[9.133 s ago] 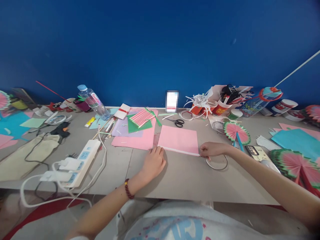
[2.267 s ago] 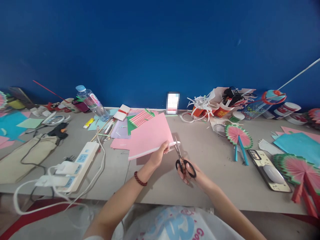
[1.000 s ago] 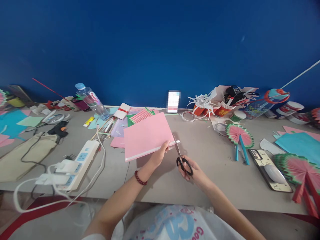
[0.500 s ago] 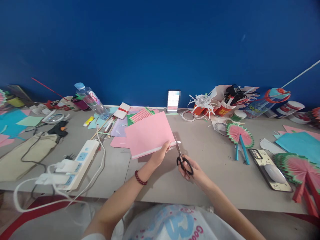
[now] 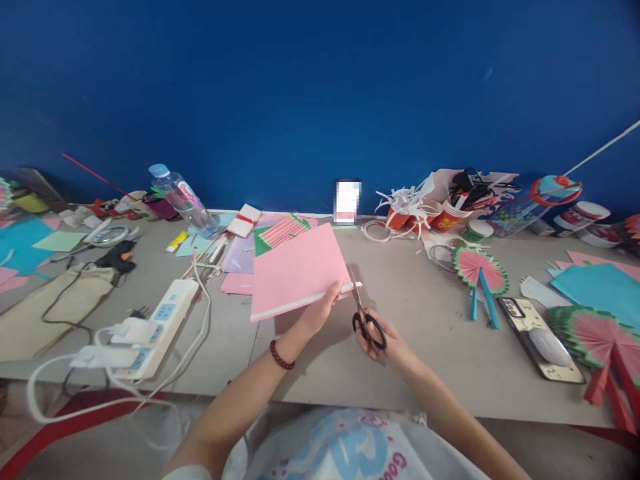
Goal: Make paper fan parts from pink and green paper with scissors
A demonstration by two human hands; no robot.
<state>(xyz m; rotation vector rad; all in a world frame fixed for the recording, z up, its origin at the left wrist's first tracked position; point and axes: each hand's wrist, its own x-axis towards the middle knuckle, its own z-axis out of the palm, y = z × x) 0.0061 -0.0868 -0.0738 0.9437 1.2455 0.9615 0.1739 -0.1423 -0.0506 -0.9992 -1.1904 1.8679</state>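
Observation:
My left hand [image 5: 324, 305] is closed on the lower right part of a pink sheet of paper [image 5: 297, 267]. A white strip [image 5: 285, 308] runs along the sheet's near edge, and its end sticks out past the right side. In my right hand [image 5: 375, 337] is a pair of scissors [image 5: 369, 329] with black handles, fingers through the loops. The blades point away from me and meet the strip's right end, beside my left fingertips. Whether the blades are fully closed I cannot make out.
Behind the sheet lie rolled pink-and-green paper pieces [image 5: 284, 231] and a purple sheet [image 5: 238, 255]. A power strip [image 5: 167, 320] with cables is on the left, near a tilted plastic bottle [image 5: 187, 203]. On the right are paper fans [image 5: 481, 270] and a phone [image 5: 543, 340] with a mouse on it.
The left lower corner of the pink sheet has swung slightly left and toward me. Both hands and the scissors stay almost in the same place.

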